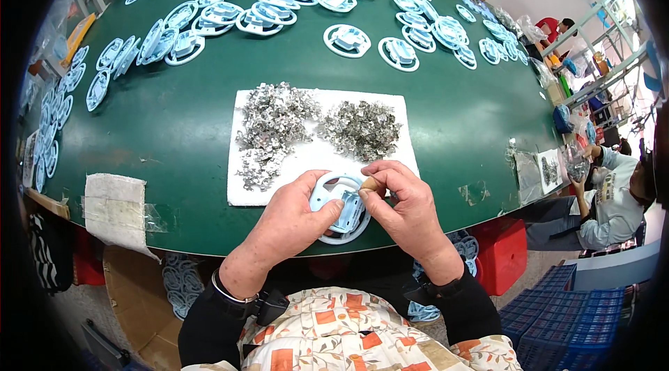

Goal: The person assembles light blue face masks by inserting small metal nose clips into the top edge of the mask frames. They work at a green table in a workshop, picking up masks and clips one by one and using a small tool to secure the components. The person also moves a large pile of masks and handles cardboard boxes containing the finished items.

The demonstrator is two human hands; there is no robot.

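Both hands work on one round plastic part at the near edge of the green tabletop.

Closest in, the left hand (289, 221) curls around the left rim of a pale blue and white round plastic part (341, 207), thumb pressed on its face, while the right hand (404, 207) pinches its fingers shut on a small tan piece (371, 185) at the part's upper right. Just behind the hands lies a white mat (411, 151) carrying two heaps of small metal clips (275, 127), one left and one right, so the hands partly cover its near edge. Many more round parts (347, 40) are spread across the far edge and left side of the tabletop (174, 120). A taped white wrapper (115, 207) hangs over the near left edge, and another person (613, 197) sits beyond the right edge.
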